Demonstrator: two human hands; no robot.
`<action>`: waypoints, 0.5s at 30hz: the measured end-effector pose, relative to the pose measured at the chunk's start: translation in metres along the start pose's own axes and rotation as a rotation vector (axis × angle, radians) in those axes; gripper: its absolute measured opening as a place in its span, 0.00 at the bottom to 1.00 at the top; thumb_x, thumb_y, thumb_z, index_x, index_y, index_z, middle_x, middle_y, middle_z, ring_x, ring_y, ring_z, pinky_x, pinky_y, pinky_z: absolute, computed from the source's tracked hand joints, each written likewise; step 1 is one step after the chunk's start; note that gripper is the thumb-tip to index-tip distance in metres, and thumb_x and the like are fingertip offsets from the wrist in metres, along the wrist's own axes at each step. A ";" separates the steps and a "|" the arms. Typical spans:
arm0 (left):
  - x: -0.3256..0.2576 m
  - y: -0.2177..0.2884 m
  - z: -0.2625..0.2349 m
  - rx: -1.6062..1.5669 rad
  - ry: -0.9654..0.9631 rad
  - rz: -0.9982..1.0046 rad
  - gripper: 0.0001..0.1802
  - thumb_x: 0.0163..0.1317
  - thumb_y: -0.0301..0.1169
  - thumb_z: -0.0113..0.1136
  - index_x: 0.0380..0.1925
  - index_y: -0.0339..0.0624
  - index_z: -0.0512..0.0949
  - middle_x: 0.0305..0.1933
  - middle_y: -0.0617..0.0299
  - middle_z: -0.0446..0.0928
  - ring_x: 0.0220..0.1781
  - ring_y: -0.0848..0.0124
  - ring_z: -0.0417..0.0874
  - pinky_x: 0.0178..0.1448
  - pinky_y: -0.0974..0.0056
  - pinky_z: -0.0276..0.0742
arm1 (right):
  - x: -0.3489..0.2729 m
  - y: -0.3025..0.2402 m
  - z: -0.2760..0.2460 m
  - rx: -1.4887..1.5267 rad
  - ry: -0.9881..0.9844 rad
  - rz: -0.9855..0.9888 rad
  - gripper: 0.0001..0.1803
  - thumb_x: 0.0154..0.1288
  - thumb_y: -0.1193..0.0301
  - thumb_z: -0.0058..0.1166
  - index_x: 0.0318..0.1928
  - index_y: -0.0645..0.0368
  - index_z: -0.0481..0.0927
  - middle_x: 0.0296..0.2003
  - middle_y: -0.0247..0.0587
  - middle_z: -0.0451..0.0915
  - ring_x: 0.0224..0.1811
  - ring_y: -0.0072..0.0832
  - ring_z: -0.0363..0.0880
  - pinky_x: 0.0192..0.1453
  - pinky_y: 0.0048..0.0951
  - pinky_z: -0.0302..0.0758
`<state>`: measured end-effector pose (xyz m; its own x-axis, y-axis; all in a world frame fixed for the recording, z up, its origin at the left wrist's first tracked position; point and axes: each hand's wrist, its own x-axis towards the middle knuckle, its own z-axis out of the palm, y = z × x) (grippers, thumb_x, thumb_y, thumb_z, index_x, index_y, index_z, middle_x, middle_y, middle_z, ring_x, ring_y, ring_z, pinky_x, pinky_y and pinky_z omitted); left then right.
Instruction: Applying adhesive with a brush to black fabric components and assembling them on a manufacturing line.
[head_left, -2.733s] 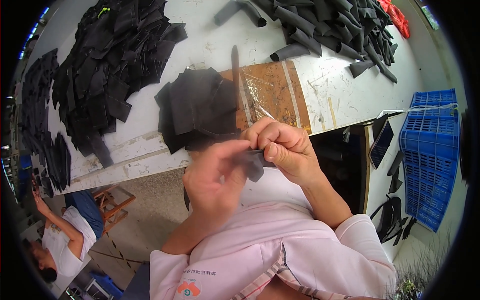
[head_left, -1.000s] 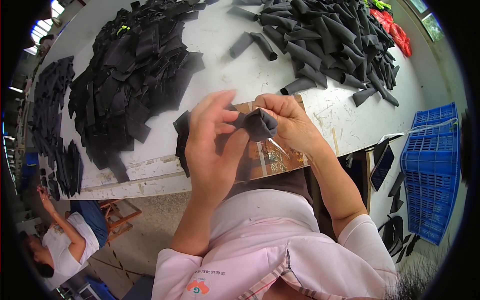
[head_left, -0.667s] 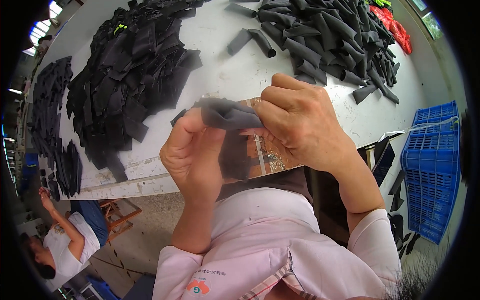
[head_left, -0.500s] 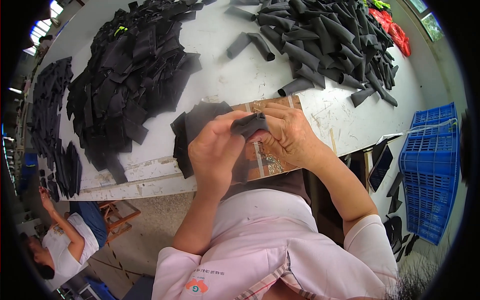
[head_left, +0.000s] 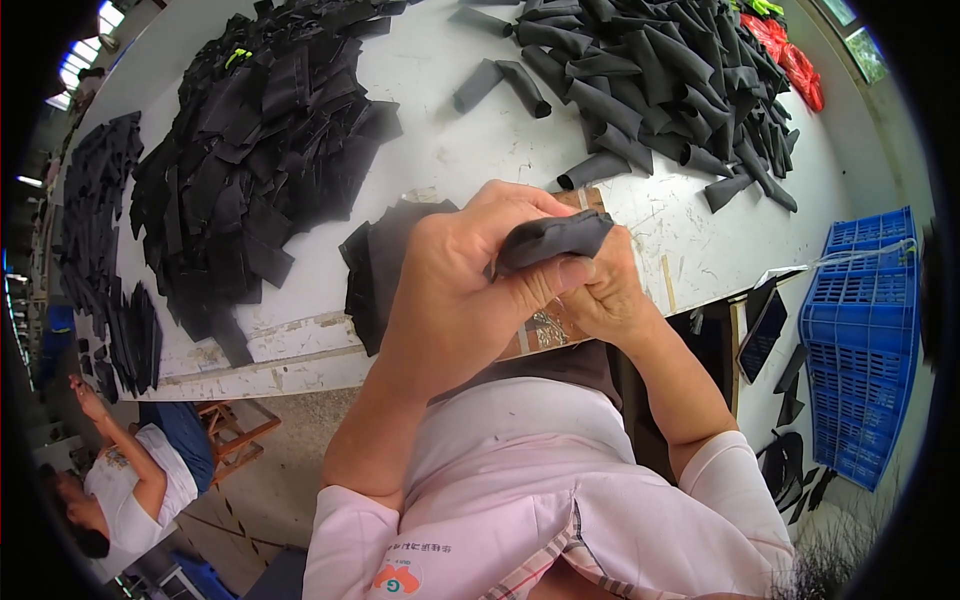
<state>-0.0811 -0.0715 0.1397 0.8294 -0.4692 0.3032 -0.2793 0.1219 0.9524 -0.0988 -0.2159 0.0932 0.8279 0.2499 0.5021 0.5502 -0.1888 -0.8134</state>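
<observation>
Both my hands hold one black fabric tube (head_left: pixel 555 240) above the front edge of the white table. My left hand (head_left: pixel 475 255) is closed round its left end, with the thumb laid along the near side. At the tube's right end, my right hand (head_left: pixel 605 285) grips from below and behind; the left hand and the cloth partly hide its fingers. Beneath my hands lies a brown board (head_left: pixel 590 200) with strips of clear tape. Several flat black fabric pieces (head_left: pixel 385 255) lie just left of my left hand.
A large heap of flat black pieces (head_left: pixel 270 150) covers the table's left part. Rolled black tubes (head_left: pixel 650 80) are piled at the far right, near a red plastic bag (head_left: pixel 790 60). A blue crate (head_left: pixel 860 350) stands at right. Another person (head_left: pixel 150 470) sits at far left.
My left hand has moved right and turned over the tube, which now points further right and shows more of its length. My right hand has shifted slightly right and lower.
</observation>
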 end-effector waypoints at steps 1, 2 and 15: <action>0.002 -0.009 0.002 0.201 -0.034 -0.080 0.05 0.49 0.22 0.61 0.26 0.31 0.78 0.31 0.61 0.76 0.36 0.76 0.73 0.37 0.75 0.68 | -0.013 0.009 0.006 -0.074 -0.043 0.130 0.10 0.59 0.66 0.49 0.29 0.60 0.72 0.23 0.43 0.71 0.24 0.39 0.72 0.26 0.33 0.70; 0.000 -0.017 0.001 0.206 -0.033 -0.070 0.05 0.49 0.22 0.61 0.26 0.31 0.78 0.31 0.61 0.76 0.36 0.76 0.73 0.37 0.75 0.68 | -0.014 0.018 0.008 -0.077 -0.042 0.119 0.10 0.59 0.66 0.49 0.29 0.60 0.72 0.23 0.43 0.71 0.24 0.39 0.72 0.26 0.33 0.70; -0.010 -0.004 0.000 -0.215 0.229 0.220 0.09 0.58 0.27 0.52 0.34 0.31 0.72 0.34 0.49 0.76 0.35 0.68 0.76 0.41 0.67 0.73 | 0.015 -0.016 -0.018 -0.267 -0.169 0.042 0.12 0.55 0.65 0.53 0.25 0.62 0.73 0.21 0.41 0.71 0.24 0.36 0.72 0.25 0.33 0.68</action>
<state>-0.0887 -0.0673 0.1329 0.8546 -0.2065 0.4765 -0.3748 0.3899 0.8411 -0.0935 -0.2266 0.1190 0.8333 0.3862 0.3955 0.5432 -0.4392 -0.7156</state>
